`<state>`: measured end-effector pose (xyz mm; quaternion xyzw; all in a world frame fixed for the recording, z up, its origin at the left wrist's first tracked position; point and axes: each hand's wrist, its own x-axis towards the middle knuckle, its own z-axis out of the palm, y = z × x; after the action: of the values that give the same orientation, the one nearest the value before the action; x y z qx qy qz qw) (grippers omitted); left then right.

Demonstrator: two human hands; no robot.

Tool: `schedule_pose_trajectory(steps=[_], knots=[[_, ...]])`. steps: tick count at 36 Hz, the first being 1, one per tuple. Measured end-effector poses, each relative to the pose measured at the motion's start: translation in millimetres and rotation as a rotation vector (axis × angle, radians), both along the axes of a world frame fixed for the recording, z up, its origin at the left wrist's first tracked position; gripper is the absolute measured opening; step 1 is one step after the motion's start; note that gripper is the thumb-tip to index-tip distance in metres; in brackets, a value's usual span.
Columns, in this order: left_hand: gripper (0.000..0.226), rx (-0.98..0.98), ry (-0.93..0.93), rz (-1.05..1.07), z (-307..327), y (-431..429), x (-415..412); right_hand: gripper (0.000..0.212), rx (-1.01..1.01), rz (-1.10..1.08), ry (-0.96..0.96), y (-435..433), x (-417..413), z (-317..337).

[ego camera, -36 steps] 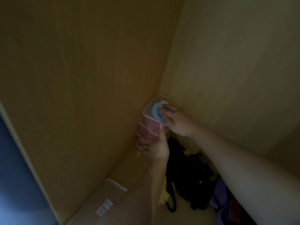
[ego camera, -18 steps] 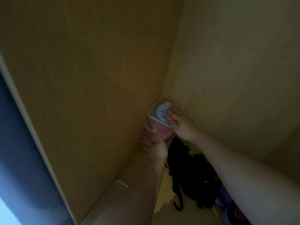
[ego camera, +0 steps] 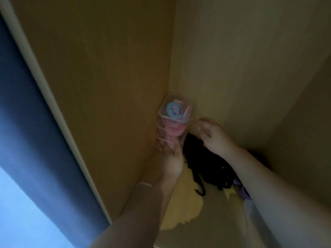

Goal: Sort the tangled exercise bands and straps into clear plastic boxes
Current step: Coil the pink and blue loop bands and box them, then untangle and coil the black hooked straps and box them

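So the stack of clear boxes (ego camera: 172, 129) stands upright in the wooden corner, long axis vertical, with a coiled blue band (ego camera: 173, 110) facing up in the top one. The left hand (ego camera: 171, 159) grips the base. The right hand (ego camera: 210, 134) hangs loosely curled beside it, holding nothing. Best bet: steady the bottom and avoid tipping it onto the black straps (ego camera: 207, 165).

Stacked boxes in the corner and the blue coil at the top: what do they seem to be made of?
Stacked boxes: clear, hard-looking plastic with a smooth finish. The pink contents show through the walls and the rims catch the light.
Blue coil: probably a soft rubbery or woven band with a matte look. The dim, blurred picture leaves this open.
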<state>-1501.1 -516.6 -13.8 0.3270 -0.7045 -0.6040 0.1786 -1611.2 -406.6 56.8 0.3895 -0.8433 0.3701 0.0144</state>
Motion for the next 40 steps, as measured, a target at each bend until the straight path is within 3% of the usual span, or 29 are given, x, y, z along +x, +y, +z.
schedule_pose_trajectory(steps=[2,4,14,21,23,26,28,32,36,40], knots=[[0.062,-0.018,0.049,-0.078,0,11,13,0.036,0.042,-0.077,-0.035,19,23,-5],[0.051,-0.058,0.090,-0.186,0,22,34,0.036,0.075,-0.138,-0.050,38,48,-12],[0.050,-0.451,-0.162,-0.619,-45,22,111,0.036,0.298,-0.371,-0.145,130,152,-74],[0.049,-0.714,-0.280,-0.728,-68,20,141,0.064,0.667,-0.475,-0.203,178,193,-112],[0.050,-0.796,-0.306,-0.725,-76,19,153,0.056,0.767,-0.445,-0.202,187,198,-116],[0.049,-0.824,-0.361,-0.723,-88,17,170,0.020,0.889,-0.433,-0.158,194,199,-119],[0.052,-0.814,-0.405,-0.714,-92,14,178,0.017,0.913,-0.424,-0.161,200,196,-127],[0.064,-0.796,-0.424,-0.669,-94,10,183,0.037,0.861,-0.378,-0.256,204,196,-131],[0.061,-0.826,-0.401,-0.679,-97,10,181,0.023,0.831,-0.332,-0.163,217,191,-140],[0.059,-0.841,-0.382,-0.657,-99,9,172,0.044,0.765,-0.325,-0.217,225,196,-131]])
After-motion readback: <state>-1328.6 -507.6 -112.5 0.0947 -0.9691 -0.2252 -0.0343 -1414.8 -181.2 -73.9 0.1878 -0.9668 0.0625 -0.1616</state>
